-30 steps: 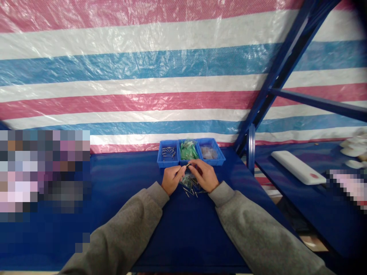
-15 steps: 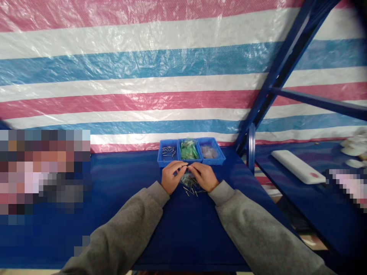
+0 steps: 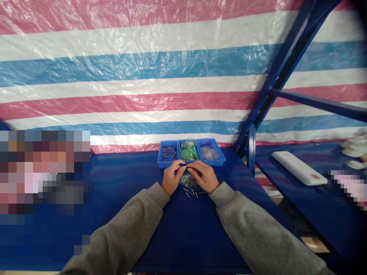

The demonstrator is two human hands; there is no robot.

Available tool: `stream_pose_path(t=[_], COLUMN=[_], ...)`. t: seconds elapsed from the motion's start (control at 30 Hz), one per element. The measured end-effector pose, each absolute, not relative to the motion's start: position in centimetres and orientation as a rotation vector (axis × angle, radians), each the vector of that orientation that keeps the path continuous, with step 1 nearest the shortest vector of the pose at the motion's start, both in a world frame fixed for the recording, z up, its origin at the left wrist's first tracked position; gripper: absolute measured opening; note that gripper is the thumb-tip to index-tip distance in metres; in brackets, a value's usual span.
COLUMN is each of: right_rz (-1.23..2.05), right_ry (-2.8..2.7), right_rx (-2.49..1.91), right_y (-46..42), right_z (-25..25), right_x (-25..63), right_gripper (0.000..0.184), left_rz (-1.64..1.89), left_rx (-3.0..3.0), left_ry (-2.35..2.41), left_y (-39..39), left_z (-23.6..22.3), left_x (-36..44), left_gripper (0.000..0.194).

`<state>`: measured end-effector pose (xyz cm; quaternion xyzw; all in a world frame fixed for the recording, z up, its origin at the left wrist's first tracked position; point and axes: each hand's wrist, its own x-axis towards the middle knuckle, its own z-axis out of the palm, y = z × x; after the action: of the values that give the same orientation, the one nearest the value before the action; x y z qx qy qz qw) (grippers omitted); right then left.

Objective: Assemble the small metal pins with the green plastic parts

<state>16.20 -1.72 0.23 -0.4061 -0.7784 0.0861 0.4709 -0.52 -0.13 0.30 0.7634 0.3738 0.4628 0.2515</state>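
- Currently holds both hands close together above the tabletop (image 3: pixel 186 236), toward its far right corner.
- Pinches a small dark piece (image 3: pixel 186 166) in the narrowed thumb and fingertips of the right hand (image 3: pixel 205 176), right between the two hands; too small to make out in detail.
- Curves the thumb and forefinger of the left hand (image 3: pixel 171 178) toward the same piece, slightly parted; cannot tell about contact or grip there.
- Has under the fingers, on the tabletop, a clear bag (image 3: pixel 185 180) and loose metal pins (image 3: pixel 195 190), partly hidden by the right hand.
- Shows just beyond, along the tabletop's far edge, a blue three-section tray (image 3: pixel 168 165): holding more metal pieces (image 3: pixel 169 152) at its left end, green packaging (image 3: pixel 188 152) in the middle, pale clear plastic (image 3: pixel 210 153) at its right end.
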Motion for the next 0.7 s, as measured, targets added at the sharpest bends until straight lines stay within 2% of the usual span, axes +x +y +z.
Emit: stream_pose_path(t=[0.13,0.23,0.5,0.63,0.7], right_rz=[0.223,0.242,0.227,0.246,0.363], right_ry=[-1.867,-1.909,-1.943,-1.701,-1.435], right_rx=[-1.043,-1.001,-1.024,-1.119,-1.182], right_y=[-1.65,-1.58,-1.63,-1.43,-0.89], right_z=[0.28,0.38,0.08,-0.07,-0.42], right_x=[16.3,16.35,16.16,16.47,16.82], right_gripper=[0.026,0.021,0.027,0.031,0.032], left_rz=[1.223,1.201,1.405,1.481,1.471], left_rx=[2.077,2.077,1.999,1.985,1.965], left_ry=[1.0,1.003,1.007,1.007,1.025], left_y=[-0.22,-0.2,0.02,0.14,0.2], left_z=[0.17,0.15,-0.01,-0.08,-0.1], left_x=[-0.56,-0.65,-0.68,-0.61,-0.59], left_gripper=[0.021,0.021,0.02,0.021,0.021])
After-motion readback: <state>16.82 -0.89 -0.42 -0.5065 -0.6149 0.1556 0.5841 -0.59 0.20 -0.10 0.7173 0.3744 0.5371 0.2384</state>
